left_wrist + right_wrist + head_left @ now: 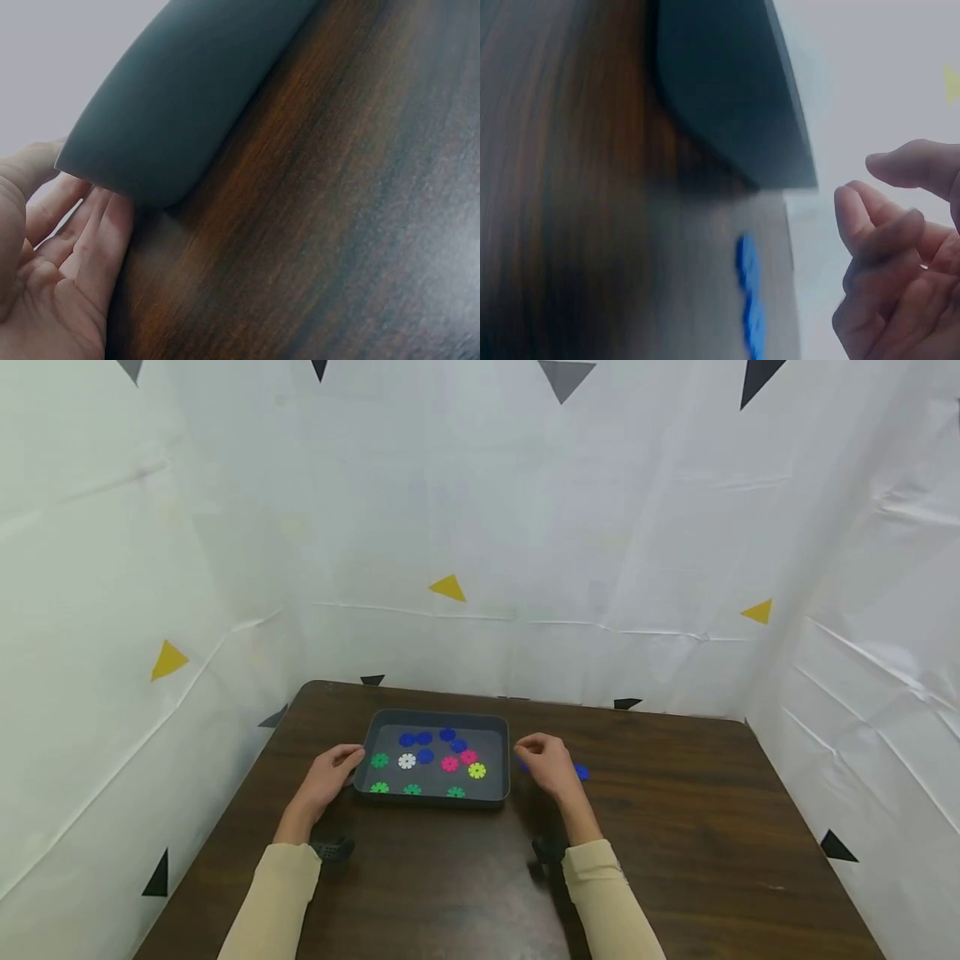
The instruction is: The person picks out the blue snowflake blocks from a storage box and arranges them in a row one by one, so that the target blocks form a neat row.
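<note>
A dark grey rectangular tray lies on the table, with several flower-shaped plastic discs in it: blue ones, green ones, pink ones, a white one and a yellow one. At the tray's left side my left hand grips its wall, thumb at the rim and fingers against the outside. My right hand is in the air just off the tray's right side, thumb and fingertips apart with nothing between them. Blue discs lie on the table beneath it, partly hidden in the head view.
The brown wooden table reaches back to white sheeting, which also hangs on both sides and carries black, grey and yellow triangles. A dark wrist device sits at the left sleeve.
</note>
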The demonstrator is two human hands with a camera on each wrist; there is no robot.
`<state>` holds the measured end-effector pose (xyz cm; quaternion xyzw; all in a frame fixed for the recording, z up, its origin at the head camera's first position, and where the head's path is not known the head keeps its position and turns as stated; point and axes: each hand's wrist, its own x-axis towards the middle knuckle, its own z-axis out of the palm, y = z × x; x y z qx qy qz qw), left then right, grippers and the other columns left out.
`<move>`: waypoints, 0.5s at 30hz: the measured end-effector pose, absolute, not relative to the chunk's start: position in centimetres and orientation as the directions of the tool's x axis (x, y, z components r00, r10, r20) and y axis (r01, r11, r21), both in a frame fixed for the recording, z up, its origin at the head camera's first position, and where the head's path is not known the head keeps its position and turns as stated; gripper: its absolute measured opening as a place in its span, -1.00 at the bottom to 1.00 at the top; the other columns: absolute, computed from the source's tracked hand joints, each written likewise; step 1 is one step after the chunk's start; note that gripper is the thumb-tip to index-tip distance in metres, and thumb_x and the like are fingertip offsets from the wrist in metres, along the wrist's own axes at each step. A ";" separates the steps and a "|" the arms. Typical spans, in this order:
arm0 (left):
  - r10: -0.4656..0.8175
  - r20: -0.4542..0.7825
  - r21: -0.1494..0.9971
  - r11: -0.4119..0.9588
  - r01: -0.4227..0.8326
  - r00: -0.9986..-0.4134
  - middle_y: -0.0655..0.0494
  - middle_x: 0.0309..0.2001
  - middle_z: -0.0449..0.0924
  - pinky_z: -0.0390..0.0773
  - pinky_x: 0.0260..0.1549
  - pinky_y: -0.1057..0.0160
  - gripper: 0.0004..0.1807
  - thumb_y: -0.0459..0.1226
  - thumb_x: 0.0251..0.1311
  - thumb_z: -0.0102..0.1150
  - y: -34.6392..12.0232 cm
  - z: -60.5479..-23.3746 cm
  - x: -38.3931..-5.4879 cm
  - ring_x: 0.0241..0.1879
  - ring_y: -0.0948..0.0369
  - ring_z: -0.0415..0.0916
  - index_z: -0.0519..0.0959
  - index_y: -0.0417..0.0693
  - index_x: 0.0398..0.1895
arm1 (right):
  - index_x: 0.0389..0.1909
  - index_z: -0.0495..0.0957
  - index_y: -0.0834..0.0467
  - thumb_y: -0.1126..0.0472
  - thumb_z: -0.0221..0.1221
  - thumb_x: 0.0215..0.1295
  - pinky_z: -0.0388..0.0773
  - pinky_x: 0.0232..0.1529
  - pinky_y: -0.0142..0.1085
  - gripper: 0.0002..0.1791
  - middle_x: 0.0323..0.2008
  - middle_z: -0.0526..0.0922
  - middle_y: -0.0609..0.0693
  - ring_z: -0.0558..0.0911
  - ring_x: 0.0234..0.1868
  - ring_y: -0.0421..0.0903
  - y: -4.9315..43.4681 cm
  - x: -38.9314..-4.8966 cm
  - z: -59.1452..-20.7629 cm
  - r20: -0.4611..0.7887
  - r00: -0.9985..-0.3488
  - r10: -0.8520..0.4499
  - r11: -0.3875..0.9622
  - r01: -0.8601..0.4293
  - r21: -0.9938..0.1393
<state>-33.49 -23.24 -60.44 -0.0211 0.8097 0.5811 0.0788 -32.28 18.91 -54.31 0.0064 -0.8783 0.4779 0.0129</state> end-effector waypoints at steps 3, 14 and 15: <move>0.054 -0.148 0.938 0.323 -0.123 -0.987 -0.22 0.56 0.38 0.44 0.52 -0.19 -0.31 0.10 0.64 0.07 -23.0 -60.4 -33.6 0.53 -0.12 0.37 0.38 -0.14 0.58 | 0.04 0.74 0.24 0.16 0.28 0.53 0.75 0.05 0.00 -0.74 0.00 0.77 0.20 0.72 0.02 0.11 17.2 -32.5 -53.9 0.037 -0.999 -0.018 0.530 -0.041 -0.847; 0.046 -0.143 0.947 0.298 -0.123 -0.989 -0.23 0.53 0.41 0.46 0.50 -0.19 -0.38 0.03 0.66 0.07 -22.2 -60.1 -33.7 0.49 -0.13 0.41 0.42 -0.16 0.56 | 0.19 0.67 0.26 0.17 0.29 0.51 0.75 0.01 -0.04 -0.64 0.04 0.75 0.18 0.71 -0.02 0.06 12.0 -34.9 -54.0 -0.013 -0.996 -0.092 0.579 -0.042 -0.814; 0.044 -0.144 0.947 0.296 -0.125 -0.989 -0.23 0.53 0.42 0.47 0.50 -0.19 -0.39 0.03 0.66 0.07 -22.1 -60.1 -33.7 0.48 -0.12 0.42 0.43 -0.15 0.55 | 0.20 0.67 0.26 0.15 0.30 0.51 0.75 0.04 0.00 -0.63 0.07 0.74 0.19 0.71 0.00 0.08 11.6 -35.3 -54.0 -0.026 -0.996 -0.083 0.582 -0.027 -0.813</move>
